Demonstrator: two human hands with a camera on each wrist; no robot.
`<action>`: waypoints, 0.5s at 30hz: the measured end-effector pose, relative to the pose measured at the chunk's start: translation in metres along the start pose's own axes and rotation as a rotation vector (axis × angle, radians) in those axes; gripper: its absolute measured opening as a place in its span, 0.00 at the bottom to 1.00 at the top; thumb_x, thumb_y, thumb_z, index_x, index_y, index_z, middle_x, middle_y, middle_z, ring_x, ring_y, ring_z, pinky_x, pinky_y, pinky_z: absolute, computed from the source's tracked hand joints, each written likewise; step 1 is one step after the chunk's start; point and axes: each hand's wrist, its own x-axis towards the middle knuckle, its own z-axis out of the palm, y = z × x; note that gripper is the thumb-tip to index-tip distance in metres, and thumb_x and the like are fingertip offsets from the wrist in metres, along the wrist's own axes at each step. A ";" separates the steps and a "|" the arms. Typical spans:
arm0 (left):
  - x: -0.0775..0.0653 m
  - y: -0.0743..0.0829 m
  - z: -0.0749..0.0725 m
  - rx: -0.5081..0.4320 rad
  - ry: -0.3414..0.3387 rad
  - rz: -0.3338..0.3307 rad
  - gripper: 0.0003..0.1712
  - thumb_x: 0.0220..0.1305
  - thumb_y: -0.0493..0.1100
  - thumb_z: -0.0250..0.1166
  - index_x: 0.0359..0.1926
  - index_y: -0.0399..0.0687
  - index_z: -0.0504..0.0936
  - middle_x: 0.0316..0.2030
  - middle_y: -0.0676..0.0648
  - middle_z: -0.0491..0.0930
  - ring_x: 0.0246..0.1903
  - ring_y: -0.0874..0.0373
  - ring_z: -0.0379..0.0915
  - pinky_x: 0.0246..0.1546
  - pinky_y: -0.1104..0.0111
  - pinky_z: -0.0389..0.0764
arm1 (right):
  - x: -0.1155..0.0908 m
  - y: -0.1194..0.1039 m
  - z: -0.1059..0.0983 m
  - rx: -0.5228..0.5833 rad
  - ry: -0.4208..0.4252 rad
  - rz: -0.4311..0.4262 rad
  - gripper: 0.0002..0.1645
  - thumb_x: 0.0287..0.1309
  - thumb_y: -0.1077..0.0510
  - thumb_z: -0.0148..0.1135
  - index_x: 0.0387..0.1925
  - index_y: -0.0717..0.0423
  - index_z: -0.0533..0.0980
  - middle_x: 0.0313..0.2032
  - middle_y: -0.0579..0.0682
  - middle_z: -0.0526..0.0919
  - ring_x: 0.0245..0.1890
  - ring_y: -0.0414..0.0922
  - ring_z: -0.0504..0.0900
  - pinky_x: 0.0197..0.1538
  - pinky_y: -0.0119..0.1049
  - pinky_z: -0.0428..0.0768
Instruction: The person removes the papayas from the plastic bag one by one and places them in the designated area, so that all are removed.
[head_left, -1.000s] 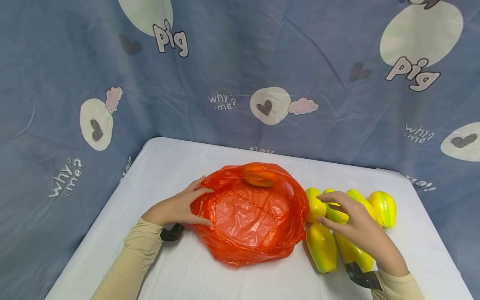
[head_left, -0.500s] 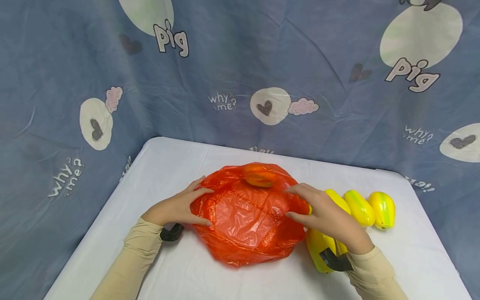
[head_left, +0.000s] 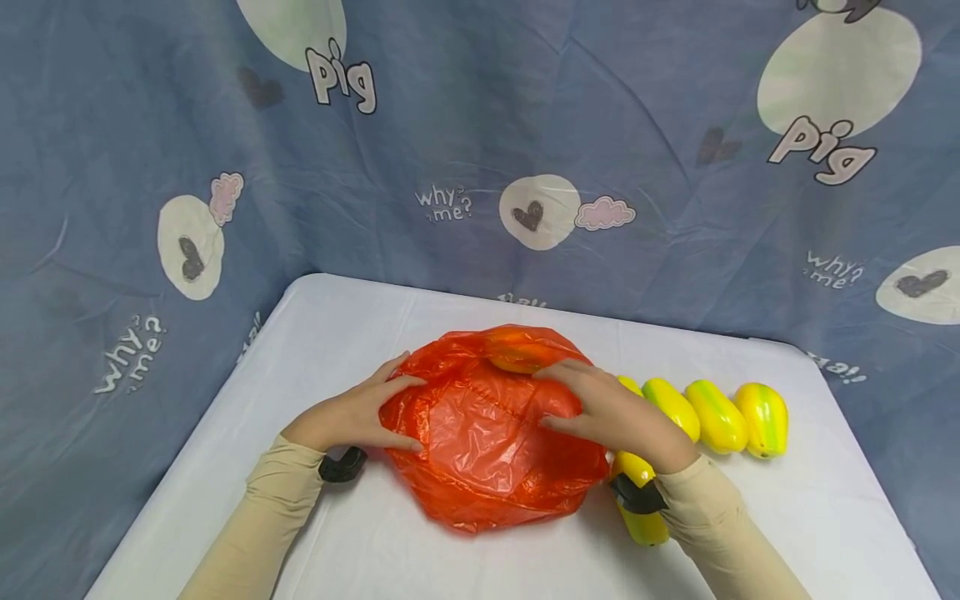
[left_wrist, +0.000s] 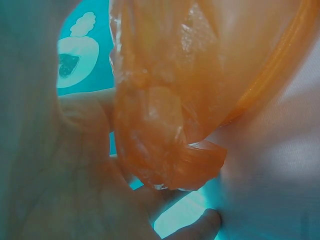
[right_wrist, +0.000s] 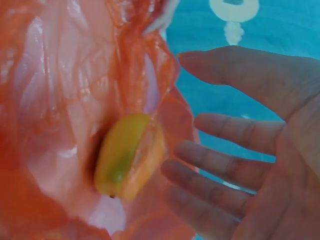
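An orange-red plastic bag (head_left: pixel 480 433) lies spread on the table with its mouth facing up. One yellow-green papaya (right_wrist: pixel 120 155) is inside it, by the far wall in the head view. My left hand (head_left: pixel 363 415) rests against the bag's left rim, thumb and fingers spread; in the left wrist view the folded plastic hangs beside the palm, hiding part of the fingers. Over the right side of the bag, my right hand (head_left: pixel 600 408) has its fingers extended and holds nothing. The right wrist view shows these fingers (right_wrist: pixel 220 190) beside the bag's wall.
Several yellow papayas with green streaks, such as the rightmost papaya (head_left: pixel 761 419), lie right of the bag. Another papaya (head_left: pixel 645 525) sits nearer, partly under the right wrist. A white cloth covers the table (head_left: pixel 352 325); a blue printed curtain (head_left: pixel 480 125) hangs behind.
My right hand has moved left from above the papayas to over the right side of the bag. The left hand and the bag have stayed in place.
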 end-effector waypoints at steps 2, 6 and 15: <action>0.000 0.000 0.000 0.002 0.001 0.001 0.55 0.47 0.69 0.79 0.73 0.56 0.70 0.83 0.41 0.42 0.76 0.34 0.56 0.66 0.35 0.72 | 0.006 -0.001 0.002 0.003 -0.034 0.010 0.34 0.62 0.49 0.73 0.67 0.53 0.75 0.65 0.52 0.79 0.66 0.52 0.78 0.67 0.54 0.79; 0.000 0.000 0.000 0.004 0.002 -0.001 0.55 0.47 0.69 0.79 0.73 0.55 0.70 0.83 0.41 0.42 0.77 0.34 0.55 0.67 0.35 0.71 | 0.019 -0.002 0.008 -0.006 -0.103 0.053 0.36 0.62 0.48 0.73 0.69 0.52 0.74 0.67 0.53 0.77 0.65 0.51 0.77 0.67 0.53 0.79; -0.001 -0.002 0.001 -0.002 0.017 0.017 0.55 0.47 0.70 0.79 0.73 0.55 0.71 0.83 0.41 0.42 0.77 0.34 0.54 0.68 0.37 0.70 | 0.042 -0.002 0.018 -0.107 -0.144 0.068 0.39 0.63 0.46 0.72 0.71 0.55 0.72 0.71 0.57 0.72 0.72 0.55 0.71 0.72 0.54 0.73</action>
